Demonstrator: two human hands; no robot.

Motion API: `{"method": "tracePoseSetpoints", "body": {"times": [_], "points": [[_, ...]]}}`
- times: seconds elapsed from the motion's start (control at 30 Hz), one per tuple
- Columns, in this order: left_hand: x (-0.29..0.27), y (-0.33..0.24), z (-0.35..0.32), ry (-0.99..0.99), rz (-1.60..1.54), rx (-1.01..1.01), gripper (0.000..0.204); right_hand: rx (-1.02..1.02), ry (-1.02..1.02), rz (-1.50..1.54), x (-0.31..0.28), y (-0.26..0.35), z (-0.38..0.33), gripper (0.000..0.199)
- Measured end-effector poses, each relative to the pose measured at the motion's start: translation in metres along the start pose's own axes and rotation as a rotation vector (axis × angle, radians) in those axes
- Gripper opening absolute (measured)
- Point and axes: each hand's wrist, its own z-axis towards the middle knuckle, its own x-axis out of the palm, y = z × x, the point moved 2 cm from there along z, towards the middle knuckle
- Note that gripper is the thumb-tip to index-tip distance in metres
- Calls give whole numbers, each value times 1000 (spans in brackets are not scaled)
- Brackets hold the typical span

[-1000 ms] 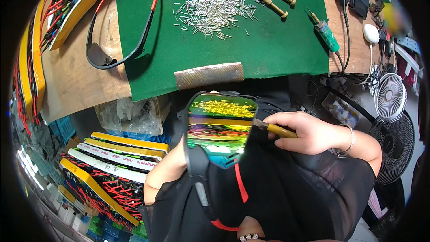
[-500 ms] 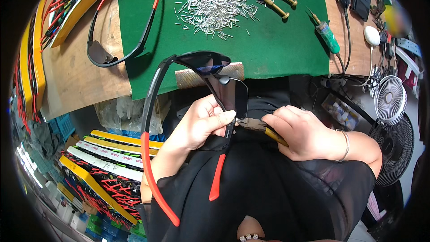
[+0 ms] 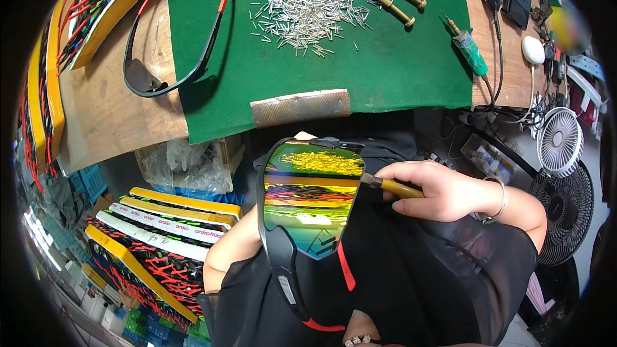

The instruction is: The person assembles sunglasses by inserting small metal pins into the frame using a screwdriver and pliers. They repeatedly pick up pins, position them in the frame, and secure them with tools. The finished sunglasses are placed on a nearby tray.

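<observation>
A pair of sunglasses (image 3: 312, 202) with a mirrored, yellow-green lens, black frame and red temple tips is held up in front of my body. My left hand (image 3: 304, 135) supports it from behind; only a sliver of that hand shows above the frame, and the lens hides the fingers. Yellow-handled pliers (image 3: 400, 188) are gripped in my right hand (image 3: 437, 186), their jaws up against the right edge of the lens. Whether the jaws bite on anything cannot be made out.
On the green mat (image 3: 398, 77) lie a heap of small metal pins (image 3: 315, 6), two blue-handled tools (image 3: 387, 2) and a green-handled tool (image 3: 471, 53). A padded block (image 3: 301, 108) sits at its front edge. Other sunglasses (image 3: 170, 87) lie left; fans (image 3: 560, 142) stand right.
The sunglasses have been turned so the outer face of the lens shows, covering my left hand. My right hand has shifted its hold on the pliers, which stay beside the sunglasses.
</observation>
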Motion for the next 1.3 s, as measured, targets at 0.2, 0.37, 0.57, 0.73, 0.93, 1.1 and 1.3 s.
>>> {"method": "tracePoseSetpoints", "body": {"times": [0.2, 0.37, 0.57, 0.73, 0.93, 1.1, 1.3], "points": [[-4, -1, 1, 46, -45, 8, 9, 26, 69, 1, -2, -1, -1, 35], [1, 24, 6, 31, -220, -90, 10, 46, 17, 55, -1, -2, 1, 20], [-5, 7, 2, 56, -148, -78, 12, 88, 78, 13, -3, 2, 0, 29], [-2, 20, 7, 141, -424, -120, 25, -204, -172, -330, 6, -3, -2, 30], [-2, 32, 17, 290, -507, -118, 23, -215, -263, -587, 9, 3, -7, 37], [3, 33, 12, 76, -638, -171, 25, 97, 1, 2, -2, 7, -4, 36], [-5, 32, 20, 357, -556, -165, 20, -186, -202, -423, 6, 0, -7, 39]]}}
